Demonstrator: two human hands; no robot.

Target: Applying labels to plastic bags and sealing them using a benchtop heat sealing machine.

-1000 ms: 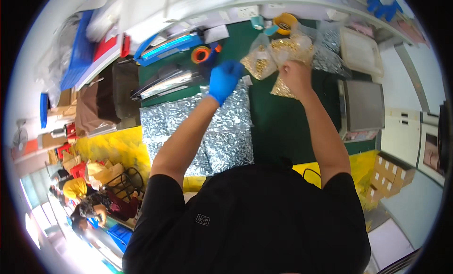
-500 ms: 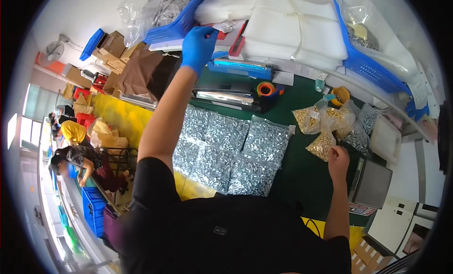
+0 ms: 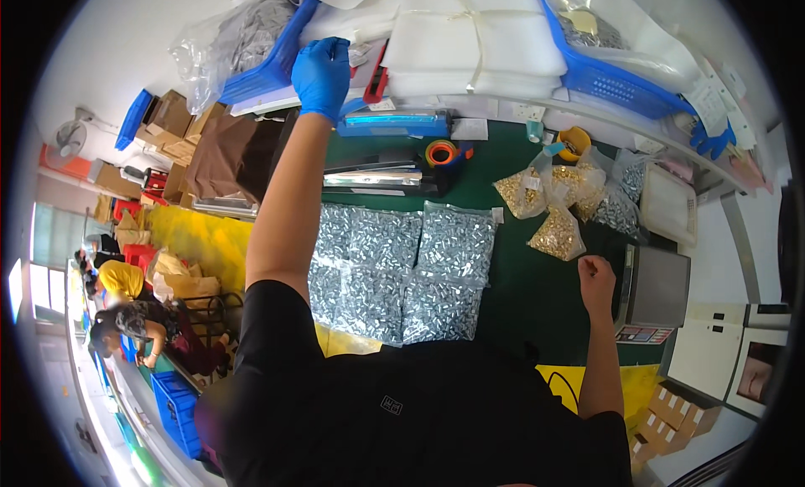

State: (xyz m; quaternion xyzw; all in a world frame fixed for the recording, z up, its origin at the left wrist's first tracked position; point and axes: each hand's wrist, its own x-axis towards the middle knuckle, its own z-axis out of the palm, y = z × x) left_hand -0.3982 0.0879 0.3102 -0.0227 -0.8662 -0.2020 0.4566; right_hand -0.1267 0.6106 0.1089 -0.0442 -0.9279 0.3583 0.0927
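My left hand (image 3: 321,78), in a blue glove, is raised to the shelf beside a red-handled tool (image 3: 376,78). Its fingers are pressed together; what they hold, if anything, is hidden. My bare right hand (image 3: 596,282) is loosely closed over the green table, with nothing seen in it. Nearest to it lies a clear bag of gold-coloured small parts (image 3: 557,235), apart from the fingers. More bags of gold parts (image 3: 521,192) lie behind. Several flat clear bags of silver metal parts (image 3: 453,244) lie in rows before me.
White foam sheets (image 3: 478,47) are stacked on the shelf between blue baskets (image 3: 616,83). Below stand a blue sealer-like device (image 3: 392,123), tape rolls (image 3: 441,153) and a yellow cup (image 3: 575,142). A grey scale (image 3: 656,286) is at the right. Other people (image 3: 138,323) work far left.
The view has shifted, so the table and shelf appear further left. My left hand remains up at the shelf. My right hand is now a little further from the nearest gold bag.
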